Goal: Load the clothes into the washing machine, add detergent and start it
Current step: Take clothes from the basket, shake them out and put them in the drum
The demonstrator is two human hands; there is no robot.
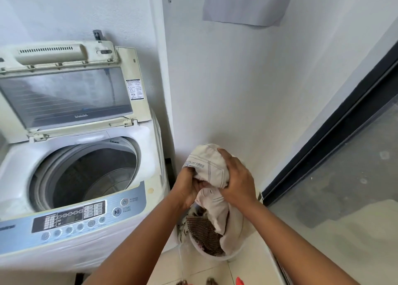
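Observation:
A top-loading washing machine (142,142) stands at the left with its lid (64,95) raised against the wall. Its drum (90,177) looks empty. To the right of the machine, both hands hold a bunched cream garment (212,166) with "1988" printed on it. My left hand (189,187) grips its lower left part and my right hand (237,179) clasps it from the right. The garment trails down into a laundry basket (229,257) on the floor, which also holds a brown checked cloth (203,231).
The control panel (86,213) with a power and a start/pause button faces me along the machine's front. A white wall corner rises behind the basket. A dark-framed glass door (344,166) runs along the right. A red object (239,281) pokes in at the bottom edge.

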